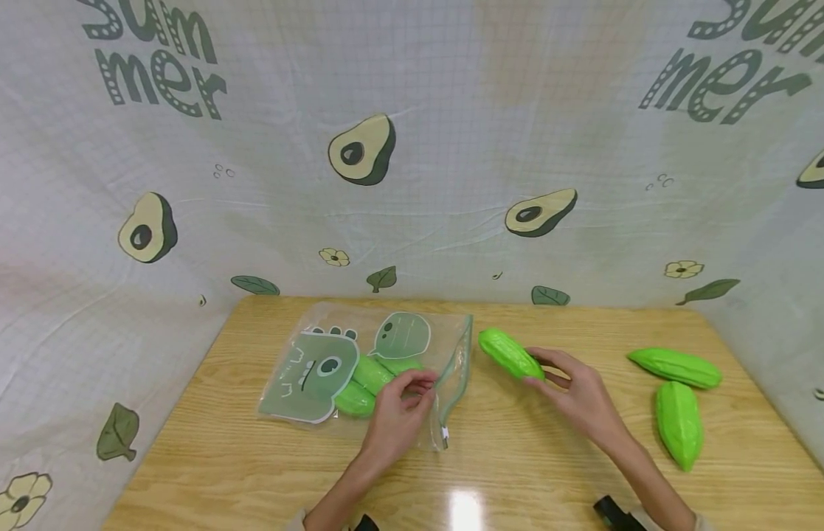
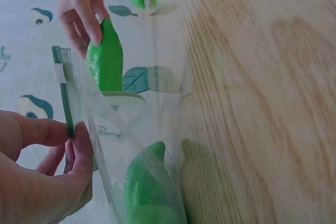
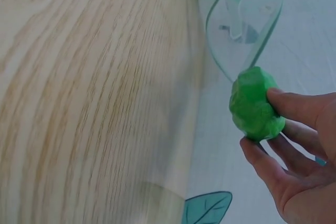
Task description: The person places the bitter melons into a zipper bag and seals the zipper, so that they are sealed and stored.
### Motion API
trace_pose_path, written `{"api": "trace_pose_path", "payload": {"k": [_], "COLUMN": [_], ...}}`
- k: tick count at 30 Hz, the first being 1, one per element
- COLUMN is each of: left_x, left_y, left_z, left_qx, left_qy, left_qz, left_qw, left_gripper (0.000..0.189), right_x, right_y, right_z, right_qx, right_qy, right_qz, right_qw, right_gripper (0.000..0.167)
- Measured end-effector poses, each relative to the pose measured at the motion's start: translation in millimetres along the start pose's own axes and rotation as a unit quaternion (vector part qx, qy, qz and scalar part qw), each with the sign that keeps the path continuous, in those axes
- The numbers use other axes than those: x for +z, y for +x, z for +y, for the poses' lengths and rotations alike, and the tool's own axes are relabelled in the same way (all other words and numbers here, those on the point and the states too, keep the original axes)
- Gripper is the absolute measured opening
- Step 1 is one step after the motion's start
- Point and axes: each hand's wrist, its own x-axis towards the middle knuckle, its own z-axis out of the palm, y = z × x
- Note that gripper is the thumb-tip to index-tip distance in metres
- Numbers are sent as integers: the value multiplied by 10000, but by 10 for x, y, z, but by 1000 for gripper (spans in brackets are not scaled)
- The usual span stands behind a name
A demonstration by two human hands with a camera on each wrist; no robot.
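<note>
My left hand (image 1: 400, 411) pinches the zip edge of a clear zip bag (image 1: 287, 404) printed with a green dinosaur. Its mouth gapes toward the right, as the right wrist view shows. Several bright green bitter gourds (image 1: 355, 398) lie inside, partly covered by the print and my hand. Between thumb and fingertips, my right hand (image 1: 580, 394) holds another bitter gourd (image 3: 255, 106) by one end, just right of the bag's mouth. Its far end points toward the bag. The white slider (image 2: 59, 73) sits at the near end of the zip.
Two more bitter gourds, one lying sideways (image 1: 674, 367) and one lengthwise (image 1: 679, 424), rest on the right of the wooden table (image 1: 531, 472). A pale cloth (image 1: 445, 184) printed with avocados hangs behind the table and along its sides.
</note>
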Motion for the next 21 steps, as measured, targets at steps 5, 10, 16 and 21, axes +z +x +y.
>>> {"api": "trace_pose_path", "payload": {"k": [5,10,16,21], "left_x": [2,3,-4,-7], "left_y": [-3,-7,-9,-11], "left_z": [21,33,25,16], "left_qx": [-52,-76,-10,25], "left_qy": [-54,-70,-49,-35], "left_qz": [12,13,22,13], "left_qw": [10000,9999,10000,10000], "left_gripper": [17,18,16,16], "right_x": [57,113,199,253], "right_y": [7,21,30,52], "right_z": [-14,-34,-52,-54], "right_qx": [56,84,26,12], "right_qy": [160,317,538,623], "right_qz": [-97,-174,-268,-330], "right_qw": [9998,9993,9982,9975], "right_gripper": [49,48,48,47]}}
